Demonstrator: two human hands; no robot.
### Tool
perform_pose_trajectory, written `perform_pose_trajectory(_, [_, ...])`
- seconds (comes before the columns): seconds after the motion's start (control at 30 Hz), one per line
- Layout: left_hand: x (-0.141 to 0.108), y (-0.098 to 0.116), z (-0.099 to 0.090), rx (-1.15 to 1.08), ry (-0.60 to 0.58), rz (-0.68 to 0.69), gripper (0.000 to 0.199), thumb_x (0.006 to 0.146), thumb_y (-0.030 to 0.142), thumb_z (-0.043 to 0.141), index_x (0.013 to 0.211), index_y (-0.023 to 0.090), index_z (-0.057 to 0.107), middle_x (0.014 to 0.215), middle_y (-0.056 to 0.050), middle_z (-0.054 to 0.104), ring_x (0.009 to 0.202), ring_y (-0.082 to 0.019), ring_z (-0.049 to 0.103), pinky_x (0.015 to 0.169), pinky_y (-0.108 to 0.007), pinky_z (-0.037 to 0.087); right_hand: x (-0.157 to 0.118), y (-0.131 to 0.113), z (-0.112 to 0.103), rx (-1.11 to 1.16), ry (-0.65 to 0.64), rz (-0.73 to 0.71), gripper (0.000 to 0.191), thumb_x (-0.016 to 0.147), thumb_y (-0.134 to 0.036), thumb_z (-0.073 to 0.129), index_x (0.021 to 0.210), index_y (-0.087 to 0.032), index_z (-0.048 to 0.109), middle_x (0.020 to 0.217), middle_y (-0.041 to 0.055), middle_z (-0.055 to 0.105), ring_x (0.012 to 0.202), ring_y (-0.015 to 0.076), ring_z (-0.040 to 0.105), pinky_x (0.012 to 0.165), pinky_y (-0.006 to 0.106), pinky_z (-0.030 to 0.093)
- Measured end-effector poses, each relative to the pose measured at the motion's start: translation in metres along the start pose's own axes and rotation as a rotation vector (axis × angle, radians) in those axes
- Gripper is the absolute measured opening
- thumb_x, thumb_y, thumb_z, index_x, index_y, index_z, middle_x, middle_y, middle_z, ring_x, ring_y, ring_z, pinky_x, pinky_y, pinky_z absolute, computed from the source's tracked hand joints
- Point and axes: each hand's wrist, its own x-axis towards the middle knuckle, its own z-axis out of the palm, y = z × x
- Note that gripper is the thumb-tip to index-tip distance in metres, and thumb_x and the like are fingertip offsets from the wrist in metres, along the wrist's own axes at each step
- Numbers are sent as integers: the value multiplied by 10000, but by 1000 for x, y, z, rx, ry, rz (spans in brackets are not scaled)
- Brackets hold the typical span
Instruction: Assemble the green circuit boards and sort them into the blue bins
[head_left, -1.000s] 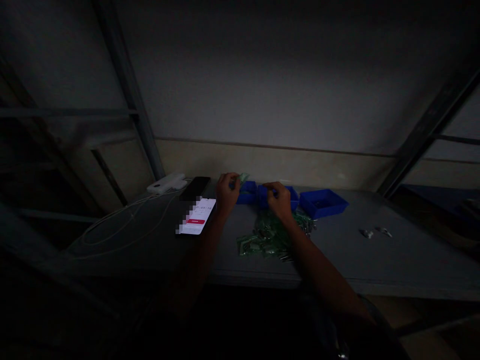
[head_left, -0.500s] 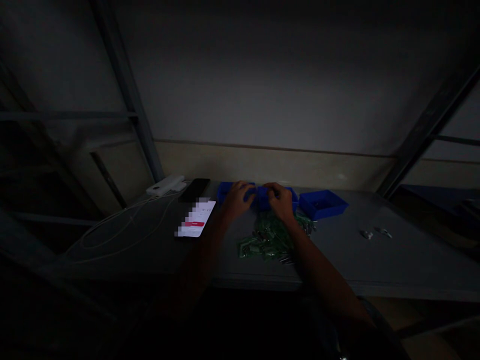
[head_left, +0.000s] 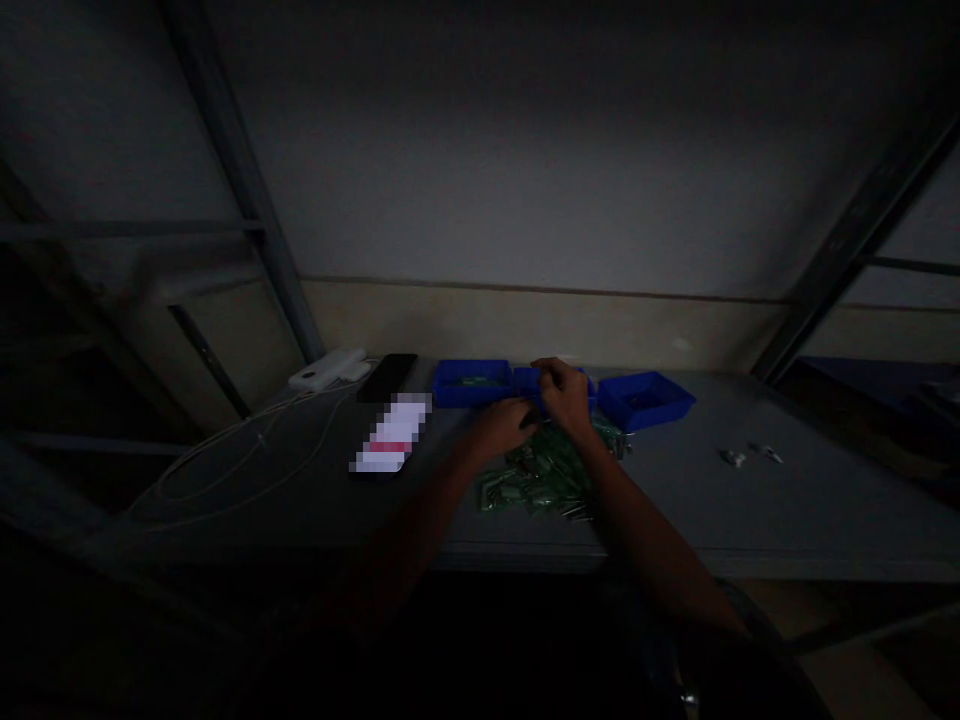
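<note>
A pile of small green-tinted clear packets (head_left: 536,480), with thin metal pieces among them, lies on the grey table. At its upper left edge is my left hand (head_left: 504,428), fingers bent towards the packets with a dark gap between them. My right hand (head_left: 566,400) hovers over the middle blue bin (head_left: 526,380) with its fingers curled together; whatever they pinch is too dark to make out. Beside it on the left stands another blue bin (head_left: 472,396), with some green packets inside. A third blue bin (head_left: 646,402) sits to the right.
On the left lie a lit phone (head_left: 394,435), a dark phone (head_left: 388,377) and a white power strip (head_left: 328,369) with looping cables (head_left: 217,478). Small light-coloured pieces (head_left: 733,458) rest at the right. A wall (head_left: 525,210) and metal posts (head_left: 281,280) bound the dim table.
My left hand has moved from above the left bin down and right to the packet pile, uncovering that bin. My right hand stays above the middle bin, its fingers still curled.
</note>
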Motion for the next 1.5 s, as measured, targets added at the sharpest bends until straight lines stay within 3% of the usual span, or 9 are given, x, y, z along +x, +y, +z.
perform_pose_trajectory(0.13, [3,-2,-10,2,132,-13,183,827,231,483,871,166,648,839,-52,653,788,-180,597,721,-278,445,-1,-2,-1,-5,-14,-4,334,745,-236,381,885,-152,672,655,21,628,554,136,525,572,245,378])
perform_pose_trajectory(0.3, [3,-5,-26,-63,637,-68,150,809,279,554,854,193,669,797,-30,583,825,-160,545,778,-274,430,1,-1,-1,-5,-14,48,328,781,-295,398,890,-143,667,600,12,593,506,128,468,543,249,348])
perform_pose_trajectory(0.4, [3,-6,-30,-163,755,-112,153,811,284,558,868,186,661,777,-18,557,733,-131,533,718,-250,439,2,-1,4,65,-50,110,343,797,-387,430,883,-145,657,623,19,600,547,136,495,561,251,365])
perform_pose_trajectory(0.63, [2,4,-24,-259,642,96,151,855,209,476,893,185,621,877,-28,572,840,-134,538,779,-259,437,4,-5,7,519,-160,390,497,767,-587,421,854,-143,626,456,-23,509,426,125,466,484,258,376])
perform_pose_trajectory(0.77, [1,7,-27,-155,540,187,154,846,218,498,851,207,652,921,-30,586,938,-156,514,882,-313,391,5,-2,7,719,-24,436,364,587,-396,666,858,-165,592,485,-75,476,456,86,422,487,227,346])
perform_pose_trajectory(0.93, [-3,1,-32,-35,537,117,189,823,201,522,836,274,696,1198,-16,509,1148,-210,396,985,-402,297,7,5,9,868,-22,466,407,534,-277,667,920,-168,594,559,-72,526,525,86,461,544,229,366])
perform_pose_trajectory(1.13, [-1,-4,-35,-212,576,-113,179,784,323,555,825,222,697,1146,-56,517,1122,-228,425,989,-400,314,8,7,9,602,4,222,211,616,-341,628,743,-175,600,670,-11,609,647,131,533,635,262,415])
perform_pose_trajectory(1.33, [9,-15,-31,-962,208,-493,647,863,566,152,819,149,645,765,-71,638,645,-151,567,614,-285,440,-1,-9,5,120,-65,-189,140,712,-215,521,771,-182,644,799,49,635,792,180,565,770,322,427])
perform_pose_trajectory(1.5, [10,-23,-23,-999,388,-454,365,820,465,430,868,153,614,719,-33,622,574,-117,554,531,-225,401,-4,-7,8,-69,-141,-210,224,675,-109,477,721,-187,681,924,73,610,929,201,533,882,350,394])
